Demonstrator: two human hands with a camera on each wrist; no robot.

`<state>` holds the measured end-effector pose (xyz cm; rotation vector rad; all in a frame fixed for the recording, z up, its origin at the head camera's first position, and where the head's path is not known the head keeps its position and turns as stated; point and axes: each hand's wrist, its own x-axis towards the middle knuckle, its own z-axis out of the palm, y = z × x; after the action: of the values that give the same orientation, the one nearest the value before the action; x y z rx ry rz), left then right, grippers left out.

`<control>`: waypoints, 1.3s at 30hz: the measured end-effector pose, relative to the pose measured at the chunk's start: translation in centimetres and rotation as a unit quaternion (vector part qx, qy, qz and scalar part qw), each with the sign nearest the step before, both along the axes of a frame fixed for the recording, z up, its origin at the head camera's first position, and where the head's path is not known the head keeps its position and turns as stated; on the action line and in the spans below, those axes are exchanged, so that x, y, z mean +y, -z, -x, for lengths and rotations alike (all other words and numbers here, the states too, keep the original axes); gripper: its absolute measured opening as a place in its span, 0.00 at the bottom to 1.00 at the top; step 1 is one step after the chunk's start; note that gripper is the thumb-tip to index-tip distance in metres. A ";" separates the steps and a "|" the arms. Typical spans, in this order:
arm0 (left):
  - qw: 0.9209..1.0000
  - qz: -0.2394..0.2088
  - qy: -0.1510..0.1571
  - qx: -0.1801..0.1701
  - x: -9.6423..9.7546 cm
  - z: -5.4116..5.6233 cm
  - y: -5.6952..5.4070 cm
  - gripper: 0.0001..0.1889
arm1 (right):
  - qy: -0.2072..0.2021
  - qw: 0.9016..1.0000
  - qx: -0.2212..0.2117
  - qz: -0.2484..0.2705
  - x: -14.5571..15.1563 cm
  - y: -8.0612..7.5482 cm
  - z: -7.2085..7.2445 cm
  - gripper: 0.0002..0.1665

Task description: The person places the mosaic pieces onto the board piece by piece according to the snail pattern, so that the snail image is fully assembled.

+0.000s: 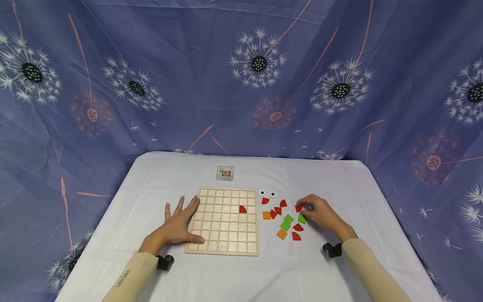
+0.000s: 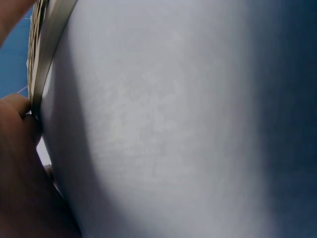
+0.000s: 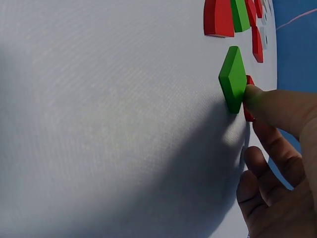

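A wooden grid board (image 1: 223, 227) lies on the white table, with one red quarter-circle tile (image 1: 242, 209) in one of its squares. My left hand (image 1: 177, 224) rests spread over the board's left edge, the thumb on its near left corner and a fingertip at its upper left side. To the right of the board, my right hand (image 1: 318, 212) pinches a red quarter-circle tile (image 1: 298, 208) between thumb and index finger. Right beside that tile is a green tile (image 3: 233, 79), close to the thumb. In the right wrist view the green tile partly hides the red one.
Several loose red tiles (image 1: 296, 236), green tiles (image 1: 285, 225) and orange tiles (image 1: 281, 234) lie between the board and my right hand. Two round eye pieces (image 1: 272, 195) are near the board's upper right corner. A small picture card (image 1: 224, 173) lies beyond the board.
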<state>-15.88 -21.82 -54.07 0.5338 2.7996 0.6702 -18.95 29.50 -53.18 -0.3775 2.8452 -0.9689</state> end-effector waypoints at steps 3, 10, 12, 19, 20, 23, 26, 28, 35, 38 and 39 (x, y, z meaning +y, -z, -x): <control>1.000 0.000 0.001 0.000 0.0 0.0 0.1 0.74 | -0.004 1.000 -0.004 -0.008 0.1 0.1 0.2 0.16; 1.000 0.002 -0.002 0.001 0.0 0.1 0.2 0.74 | -0.003 1.000 -0.017 -0.019 0.0 0.0 0.3 0.12; 1.000 0.002 -0.001 0.000 0.0 0.1 0.3 0.74 | -0.005 1.000 -0.018 -0.021 0.1 0.0 0.3 0.12; 1.000 -0.001 -0.003 0.001 0.0 0.1 0.2 0.74 | 0.001 0.999 -0.036 -0.012 0.1 -0.6 0.4 0.12; 1.000 -0.001 -0.003 0.001 0.0 0.1 0.2 0.74 | -0.003 0.999 -0.036 -0.010 0.0 -0.7 0.4 0.12; 1.000 -0.002 -0.004 0.000 0.0 0.1 0.1 0.74 | -0.016 0.999 -0.035 -0.007 -0.3 -1.1 0.5 0.12; 1.000 -0.002 -0.005 0.000 0.0 0.0 0.1 0.74 | -0.034 0.999 -0.037 -0.007 -0.9 -1.6 0.5 0.11; 1.000 -0.004 -0.005 -0.001 0.0 0.0 0.0 0.74 | -0.044 0.998 -0.041 -0.010 -1.4 -1.8 0.5 0.11; 1.000 -0.004 -0.004 0.000 0.0 0.0 0.1 0.74 | -0.077 0.996 -0.046 -0.011 -3.5 -2.4 0.4 0.11; 1.000 -0.004 -0.006 -0.002 0.0 0.0 0.1 0.74 | -0.083 0.995 -0.053 -0.009 -4.6 -2.4 0.5 0.11; 1.000 -0.004 -0.007 -0.002 0.0 0.1 0.1 0.74 | -0.084 0.995 -0.054 -0.010 -4.9 -2.4 0.5 0.11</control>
<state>-15.94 -21.77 -54.15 0.5147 2.8002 0.6843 -19.45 24.58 -50.79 -0.5366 2.6731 -0.9002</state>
